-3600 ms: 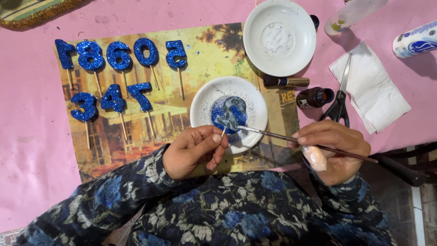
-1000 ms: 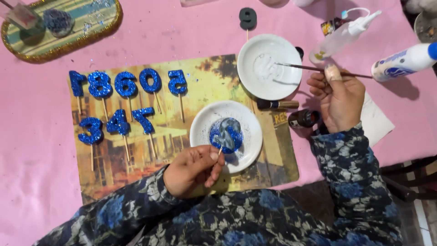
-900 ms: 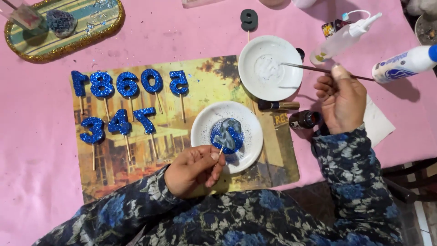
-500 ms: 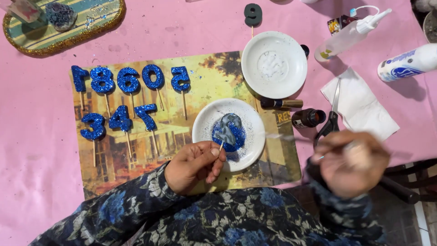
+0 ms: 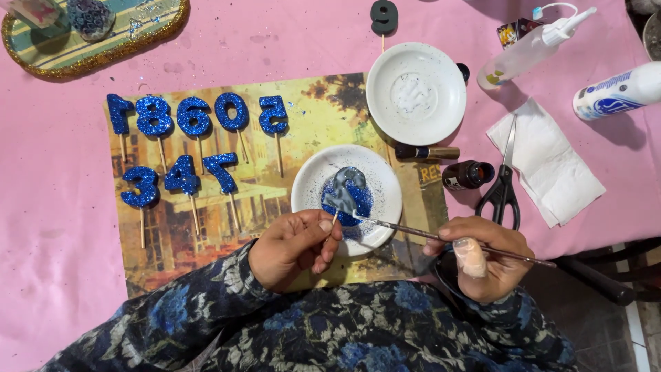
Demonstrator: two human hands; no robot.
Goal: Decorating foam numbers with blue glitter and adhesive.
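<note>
Left hand (image 5: 295, 246) pinches the number candle (image 5: 346, 193) over the plate (image 5: 385, 180); right hand (image 5: 478, 265) grips the paintbrush (image 5: 413, 232) touching it.

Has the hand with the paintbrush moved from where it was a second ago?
Yes. The right hand has come back from beside the empty white plate to the near plate, below the scissors.
</note>
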